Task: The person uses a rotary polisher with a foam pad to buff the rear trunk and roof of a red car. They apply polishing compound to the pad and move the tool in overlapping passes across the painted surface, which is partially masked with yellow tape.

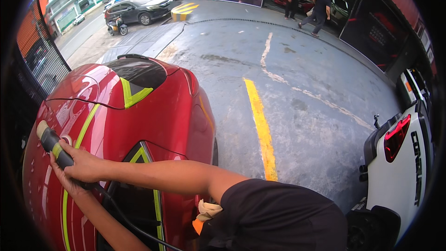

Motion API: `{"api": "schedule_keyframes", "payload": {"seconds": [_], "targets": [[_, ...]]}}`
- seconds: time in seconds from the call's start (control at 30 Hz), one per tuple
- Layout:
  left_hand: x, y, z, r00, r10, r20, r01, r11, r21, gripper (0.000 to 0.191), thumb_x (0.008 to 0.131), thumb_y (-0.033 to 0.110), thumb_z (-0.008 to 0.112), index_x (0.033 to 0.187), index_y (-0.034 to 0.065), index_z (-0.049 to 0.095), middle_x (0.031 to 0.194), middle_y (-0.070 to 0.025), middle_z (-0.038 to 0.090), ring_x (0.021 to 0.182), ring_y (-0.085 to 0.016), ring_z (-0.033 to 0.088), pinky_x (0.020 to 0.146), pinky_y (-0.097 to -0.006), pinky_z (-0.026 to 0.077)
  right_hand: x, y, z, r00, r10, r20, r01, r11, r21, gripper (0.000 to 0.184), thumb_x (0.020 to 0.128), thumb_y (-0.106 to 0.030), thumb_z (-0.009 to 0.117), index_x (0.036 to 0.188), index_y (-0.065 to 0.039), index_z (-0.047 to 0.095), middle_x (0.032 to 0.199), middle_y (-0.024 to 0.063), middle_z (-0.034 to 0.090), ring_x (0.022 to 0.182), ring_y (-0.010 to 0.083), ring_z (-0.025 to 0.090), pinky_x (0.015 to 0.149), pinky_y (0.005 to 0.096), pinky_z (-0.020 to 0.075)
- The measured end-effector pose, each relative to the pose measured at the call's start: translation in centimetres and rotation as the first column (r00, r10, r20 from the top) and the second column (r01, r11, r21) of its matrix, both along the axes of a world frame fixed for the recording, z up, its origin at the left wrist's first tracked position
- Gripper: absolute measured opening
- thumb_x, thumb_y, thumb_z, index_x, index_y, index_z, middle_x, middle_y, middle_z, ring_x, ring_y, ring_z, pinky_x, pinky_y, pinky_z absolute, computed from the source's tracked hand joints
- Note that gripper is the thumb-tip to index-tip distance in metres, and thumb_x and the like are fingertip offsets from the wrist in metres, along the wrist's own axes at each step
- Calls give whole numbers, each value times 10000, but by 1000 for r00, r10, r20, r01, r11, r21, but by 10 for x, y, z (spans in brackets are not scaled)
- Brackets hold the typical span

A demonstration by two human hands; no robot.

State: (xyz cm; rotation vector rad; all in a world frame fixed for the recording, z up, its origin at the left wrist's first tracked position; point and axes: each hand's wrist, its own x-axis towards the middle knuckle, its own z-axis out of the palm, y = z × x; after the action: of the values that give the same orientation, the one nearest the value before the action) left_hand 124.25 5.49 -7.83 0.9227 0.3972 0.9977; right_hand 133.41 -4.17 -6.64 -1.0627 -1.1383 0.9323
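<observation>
Both my hands hold a dark corded power polisher point(54, 148) over the roof of a red car point(153, 122). My right hand point(85, 165) wraps its body from above, with the thumb along the top. My left hand point(66, 181) supports it from below. Green tape circles the tool, and its front end is beige. Part of a pale round pad shows beside it; where it meets the paint is hard to see. A black power cord point(127, 218) trails across the side window. Yellow-green masking tape point(87, 125) edges the roof and the windows.
A beige cloth point(209, 210) and an orange one hang at my waist. A white pickup truck point(393, 188) stands to the right, beyond a yellow floor line point(259, 129). Two people are near the far doorway. A dark SUV point(139, 8) and a motorcycle point(117, 26) are parked outside.
</observation>
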Motion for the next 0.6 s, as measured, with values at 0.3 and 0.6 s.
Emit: {"api": "schedule_keyframes", "payload": {"seconds": [0.3, 0.6], "targets": [[-34, -6, -15, 992, 127, -23, -123, 985, 120, 651, 1029, 565, 540, 1473, 90, 543, 1359, -172, 602, 1246, -333, 618, 1022, -488, 532, -26, 6, -16, 1000, 9, -4, -9, 997, 72, 1064, 853, -188, 650, 1717, -12, 56, 1181, 306, 649, 1011, 364, 707, 894, 388, 550], [-198, -30, -1, 949, 310, 61, -315, 944, 96, 653, 1049, 552, 511, 1505, 84, 506, 1411, -168, 572, 1292, -322, 592, 1067, -476, 502, -186, 18, 10, 938, 345, 34, -347, 927, 143, 1047, 863, -131, 663, 1705, 18, 57, 1349, 357, 594, 1216, 442, 656, 1022, 418, 517]]}}
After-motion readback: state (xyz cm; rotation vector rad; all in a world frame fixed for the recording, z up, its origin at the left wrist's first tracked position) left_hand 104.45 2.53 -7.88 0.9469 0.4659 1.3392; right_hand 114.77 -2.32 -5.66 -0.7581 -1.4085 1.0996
